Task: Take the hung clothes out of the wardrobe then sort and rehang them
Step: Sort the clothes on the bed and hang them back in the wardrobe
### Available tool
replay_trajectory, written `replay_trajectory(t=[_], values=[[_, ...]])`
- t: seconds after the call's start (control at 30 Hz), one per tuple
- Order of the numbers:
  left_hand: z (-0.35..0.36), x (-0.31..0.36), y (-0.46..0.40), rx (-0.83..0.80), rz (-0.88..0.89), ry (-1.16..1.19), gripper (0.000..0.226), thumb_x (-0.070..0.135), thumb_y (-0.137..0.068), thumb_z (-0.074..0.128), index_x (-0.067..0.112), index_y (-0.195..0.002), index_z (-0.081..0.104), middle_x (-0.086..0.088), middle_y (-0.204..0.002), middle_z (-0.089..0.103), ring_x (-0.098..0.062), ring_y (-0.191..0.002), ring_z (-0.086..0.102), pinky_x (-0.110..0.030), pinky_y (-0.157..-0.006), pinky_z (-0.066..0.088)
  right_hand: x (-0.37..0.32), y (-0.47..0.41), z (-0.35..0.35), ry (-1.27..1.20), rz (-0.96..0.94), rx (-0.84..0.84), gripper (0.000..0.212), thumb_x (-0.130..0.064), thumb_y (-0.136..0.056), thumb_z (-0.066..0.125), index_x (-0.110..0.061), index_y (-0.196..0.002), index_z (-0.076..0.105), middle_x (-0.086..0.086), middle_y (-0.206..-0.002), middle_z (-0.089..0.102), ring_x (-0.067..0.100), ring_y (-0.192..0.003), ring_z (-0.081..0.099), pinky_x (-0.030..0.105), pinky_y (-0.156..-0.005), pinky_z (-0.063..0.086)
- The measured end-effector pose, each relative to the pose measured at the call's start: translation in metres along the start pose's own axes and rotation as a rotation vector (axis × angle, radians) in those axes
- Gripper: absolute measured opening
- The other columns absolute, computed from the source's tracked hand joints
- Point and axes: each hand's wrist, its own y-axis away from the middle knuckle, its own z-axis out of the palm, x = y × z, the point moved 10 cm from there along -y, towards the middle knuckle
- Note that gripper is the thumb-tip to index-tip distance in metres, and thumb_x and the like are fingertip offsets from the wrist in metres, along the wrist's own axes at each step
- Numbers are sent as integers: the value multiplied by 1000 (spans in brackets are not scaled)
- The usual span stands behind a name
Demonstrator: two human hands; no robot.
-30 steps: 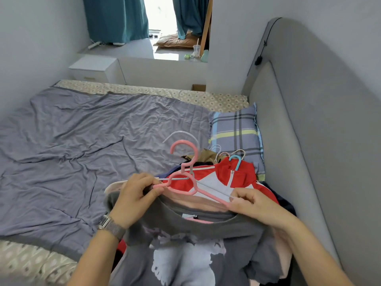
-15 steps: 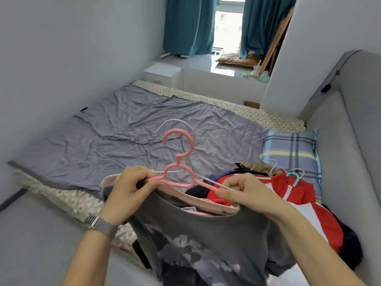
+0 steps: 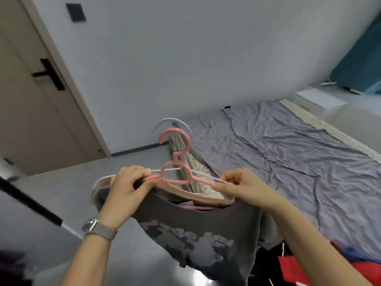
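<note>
Head view: at six o'clock hangs a grey shirt (image 3: 198,234) with a pale print, held up above the floor (image 3: 68,195) between both hands. At four o'clock a red garment (image 3: 296,267) lies at the bed's near edge, beside darker clothes too blurred to tell apart. The left hand (image 3: 127,188), a watch (image 3: 99,229) on its wrist, has its grip curled round the left arm of a pink hanger (image 3: 175,162) together with the shirt's shoulder. The right hand (image 3: 241,186) has its grip pinched on the hanger's right arm and on a thin white hanger (image 3: 204,174) lying just behind it. A pale pink garment (image 3: 181,190) sits inside the grey neckline. Both hooks stand upright at the centre, the white one just behind the pink. Beyond, from two to four o'clock, spreads the bed (image 3: 288,145) under a rumpled grey cover. At nine o'clock stands a door (image 3: 26,112) with a black handle (image 3: 49,74). At two o'clock, far off, are a white cabinet (image 3: 319,100) and a teal curtain (image 3: 358,67).
</note>
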Motion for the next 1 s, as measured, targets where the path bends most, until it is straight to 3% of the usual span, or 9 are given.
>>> replay_trajectory(t=[0.13,0.23,0.37,0.47,0.53,0.63,0.77,0.83,1.0], values=[[-80,-48,34,174,-159,-96,21,63,-74,45,54,-84,61,26,-93,59,-5,-97,47,-47,-93,38,-42,-61,75,41,-126,-181,45,-56,-75,71,-13,-65,64,-5,-53,53,7,-51,41,18,-51,30],[-129,-74,58,317,-254,-193,9,55,-75,56,48,-79,61,21,-96,57,-11,-100,47,-47,-96,37,-69,-96,127,30,-170,-290,48,-55,-75,72,-10,-63,62,-1,-53,52,8,-51,39,19,-50,28],[-200,-98,108,771,-490,-351,14,28,-76,73,27,-89,65,5,-106,52,-6,-100,39,-20,-96,29,-98,-135,194,-1,-187,-390,38,-45,-78,70,-17,-55,57,-1,-50,46,10,-48,33,16,-48,26],[-217,-117,155,1031,-703,-136,8,19,-83,66,18,-88,60,4,-92,58,-13,-87,55,-20,-80,42,-115,-157,248,-37,-171,-450,35,-37,-84,70,-16,-57,61,-2,-50,50,9,-47,39,15,-48,32],[-199,-135,165,976,-840,88,6,19,-89,59,15,-87,62,8,-82,63,-10,-78,59,-15,-70,44,-129,-164,285,-69,-160,-504,31,-21,-89,61,-5,-63,65,0,-50,53,6,-45,42,11,-47,34],[-167,-149,161,852,-927,390,15,30,-94,51,25,-94,65,13,-88,68,0,-86,61,-19,-78,47,-152,-159,346,-72,-195,-623,30,-8,-86,51,0,-59,61,4,-51,53,6,-44,42,13,-48,34],[-174,-168,182,1026,-937,764,24,34,-97,45,23,-98,67,-5,-98,70,-15,-95,64,-41,-84,49,-174,-141,426,-102,-247,-770,30,-4,-84,50,-6,-54,55,1,-52,56,12,-56,53,28,-61,42],[-194,-178,204,1127,-933,800,26,32,-98,44,20,-101,67,-15,-92,66,-21,-87,62,-44,-79,51,-177,-132,464,-124,-225,-820,27,-5,-83,51,-13,-58,57,-1,-53,58,12,-57,54,29,-61,43],[-248,-217,267,1287,-970,827,30,35,-97,44,12,-95,63,-8,-78,61,-19,-76,57,-34,-69,46,-187,-104,563,-146,-175,-998,22,-5,-89,50,-13,-70,60,-2,-60,61,11,-62,56,34,-67,44]])
